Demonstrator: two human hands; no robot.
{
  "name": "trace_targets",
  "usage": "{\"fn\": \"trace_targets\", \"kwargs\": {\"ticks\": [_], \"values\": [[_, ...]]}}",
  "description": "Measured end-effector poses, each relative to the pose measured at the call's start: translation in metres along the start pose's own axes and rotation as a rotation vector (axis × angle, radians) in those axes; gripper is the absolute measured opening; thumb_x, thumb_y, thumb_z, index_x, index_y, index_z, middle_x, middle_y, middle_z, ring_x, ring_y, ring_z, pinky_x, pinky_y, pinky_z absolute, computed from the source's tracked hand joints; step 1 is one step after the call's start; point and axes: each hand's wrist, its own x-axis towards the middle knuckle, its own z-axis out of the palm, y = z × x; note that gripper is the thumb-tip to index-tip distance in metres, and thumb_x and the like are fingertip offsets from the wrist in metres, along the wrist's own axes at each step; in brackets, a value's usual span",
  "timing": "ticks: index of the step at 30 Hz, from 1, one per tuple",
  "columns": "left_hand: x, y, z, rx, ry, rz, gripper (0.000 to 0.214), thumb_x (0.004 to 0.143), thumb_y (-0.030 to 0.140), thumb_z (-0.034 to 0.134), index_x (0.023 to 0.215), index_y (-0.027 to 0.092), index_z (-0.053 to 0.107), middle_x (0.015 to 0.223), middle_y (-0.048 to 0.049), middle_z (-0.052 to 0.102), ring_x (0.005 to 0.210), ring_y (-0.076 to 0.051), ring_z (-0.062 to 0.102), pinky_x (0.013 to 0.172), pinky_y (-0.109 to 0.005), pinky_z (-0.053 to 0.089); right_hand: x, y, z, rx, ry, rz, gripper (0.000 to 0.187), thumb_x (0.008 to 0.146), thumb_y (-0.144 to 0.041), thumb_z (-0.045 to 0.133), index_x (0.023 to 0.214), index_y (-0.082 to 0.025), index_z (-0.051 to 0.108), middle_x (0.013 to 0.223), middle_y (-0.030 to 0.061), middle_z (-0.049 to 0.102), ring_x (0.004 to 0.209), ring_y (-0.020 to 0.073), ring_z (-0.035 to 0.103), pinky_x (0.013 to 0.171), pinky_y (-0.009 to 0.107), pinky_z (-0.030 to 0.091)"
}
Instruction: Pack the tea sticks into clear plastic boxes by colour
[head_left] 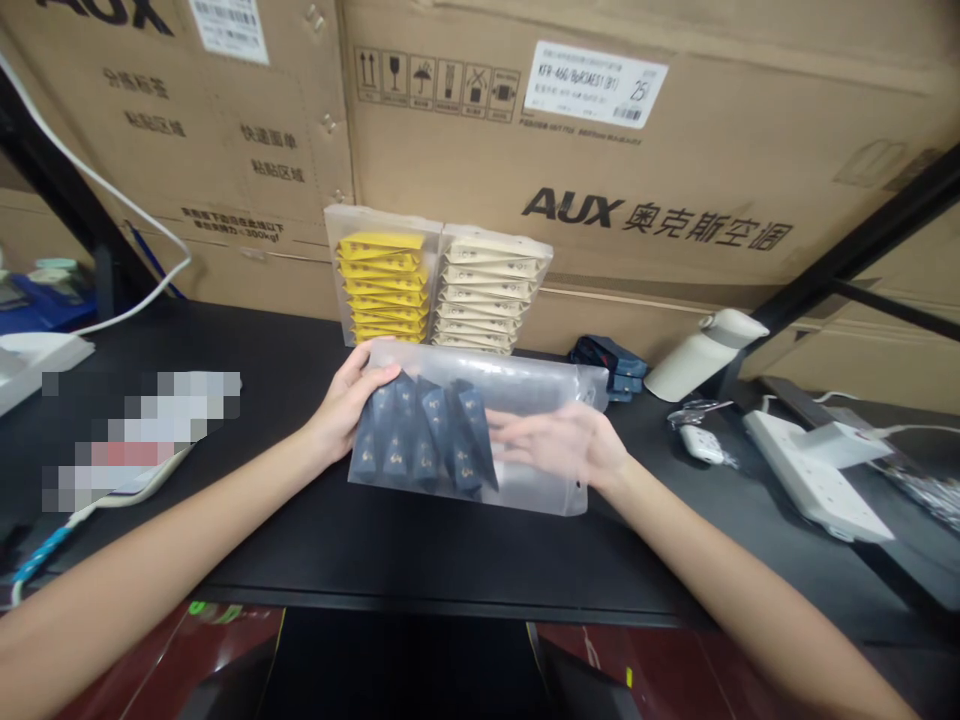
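Note:
A frosted translucent plastic bag [536,490] lies on its side above the black table, with several dark blue packets [427,435] lined up at its left end. My left hand [349,400] pinches that end, thumb on the front face. Through the plastic shows my right hand [551,440], reaching in from the bag's right end. Its fingers are stretched toward the packets; whether the tips touch them I cannot tell. More dark blue packets [622,370] lie on the table behind the bag's right end.
Against the cardboard boxes [450,170] stand one bag of yellow packets [382,285] and one of cream packets [484,290]. A white bottle [701,355] leans at the right, near a power strip [817,480]. A blurred-out phone-like object [142,440] with a cable lies left.

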Motion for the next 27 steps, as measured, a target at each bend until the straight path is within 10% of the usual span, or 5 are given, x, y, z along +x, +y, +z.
{"fn": "trace_targets", "kwargs": {"ticks": [10, 18, 27], "values": [[-0.004, 0.000, -0.001, 0.121, -0.116, 0.066, 0.063, 0.067, 0.035, 0.082, 0.123, 0.023, 0.056, 0.106, -0.0034, 0.069, 0.097, -0.022, 0.066, 0.079, -0.027, 0.055, 0.004, 0.006, 0.006, -0.130, -0.181, 0.039, 0.045, 0.089, -0.051, 0.053, 0.115, -0.019, 0.071, 0.161, 0.0053, 0.025, 0.139, 0.0297, 0.039, 0.095, 0.038, 0.050], [-0.004, 0.011, -0.004, 0.356, -0.261, -0.035, 0.073, 0.060, 0.033, 0.086, 0.126, 0.027, 0.057, 0.109, -0.0031, 0.068, 0.104, -0.026, 0.064, 0.082, -0.030, 0.055, 0.002, 0.010, 0.016, -0.202, 0.004, -0.002, 0.050, 0.091, -0.056, 0.054, 0.122, -0.020, 0.067, 0.135, 0.0103, 0.061, 0.122, 0.0245, 0.057, 0.101, 0.038, 0.045], [-0.004, 0.009, -0.004, 0.217, -0.150, -0.023, 0.069, 0.057, 0.026, 0.088, 0.120, 0.027, 0.060, 0.110, -0.0026, 0.069, 0.100, -0.023, 0.067, 0.079, -0.026, 0.056, 0.003, 0.005, 0.019, -0.224, 0.159, -0.032, 0.033, 0.087, -0.039, 0.066, 0.112, -0.018, 0.073, 0.135, 0.0098, 0.061, 0.106, 0.0223, 0.068, 0.097, 0.038, 0.052]]}}
